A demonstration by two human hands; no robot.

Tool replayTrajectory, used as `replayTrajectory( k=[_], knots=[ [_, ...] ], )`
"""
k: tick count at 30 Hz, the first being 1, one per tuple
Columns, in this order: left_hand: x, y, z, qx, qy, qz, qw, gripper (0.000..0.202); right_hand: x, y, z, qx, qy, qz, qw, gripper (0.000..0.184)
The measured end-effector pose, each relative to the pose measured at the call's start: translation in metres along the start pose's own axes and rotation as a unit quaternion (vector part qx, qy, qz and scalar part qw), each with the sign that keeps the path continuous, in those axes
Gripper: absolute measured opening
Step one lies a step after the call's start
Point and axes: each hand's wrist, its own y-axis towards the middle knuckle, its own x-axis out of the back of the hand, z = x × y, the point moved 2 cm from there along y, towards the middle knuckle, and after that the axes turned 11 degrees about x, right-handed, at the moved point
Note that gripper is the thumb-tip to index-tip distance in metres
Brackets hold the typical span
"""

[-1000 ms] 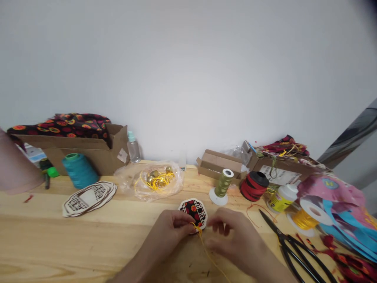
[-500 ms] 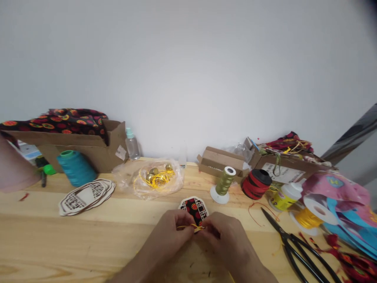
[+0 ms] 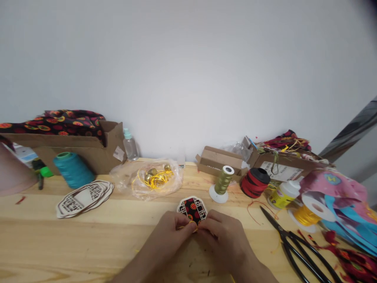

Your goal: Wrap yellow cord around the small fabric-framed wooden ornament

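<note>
A: Why is the patterned plaque (image 3: pixel 193 206) sitting centrally?
B: Presumably, it is keeping its near edge within reach: the left hand (image 3: pixel 172 232) is pinching yellow cord (image 3: pixel 193 223) there; whether the right hand (image 3: pixel 226 237) alongside is gripping, one cannot tell.

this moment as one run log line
left hand: pinching yellow cord; right hand: at same cord; patterned plaque: by both hands; black scissors: lying at right

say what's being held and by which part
Yellow cord, pinched by the left hand beside its small loop over the plaque; whether the right hand grips it is hidden.
</note>
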Motion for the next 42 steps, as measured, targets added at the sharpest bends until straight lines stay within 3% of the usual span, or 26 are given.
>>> replayTrajectory(
  k=[12,23,27,34,42],
  knots=[
    [0.007,0.006,0.001,0.058,-0.118,-0.002,0.991,0.025,0.014,-0.001,-0.004,-0.017,0.002,0.034,0.999,0.016],
    [0.007,0.006,0.002,0.088,-0.043,-0.017,0.995,0.025,0.027,-0.01,-0.011,-0.027,0.096,0.106,0.989,0.014],
    [0.006,0.003,0.003,0.078,-0.015,-0.01,0.997,0.025,0.022,-0.012,-0.007,-0.047,0.151,0.136,0.978,0.011],
    [0.007,0.002,0.003,0.063,-0.019,0.0,0.998,0.024,-0.005,-0.001,0.006,-0.139,0.173,0.084,0.971,0.006],
    [0.007,0.002,0.0,0.063,-0.04,0.006,0.997,0.021,-0.015,-0.001,0.002,-0.132,0.177,0.028,0.975,0.015]
  ],
)
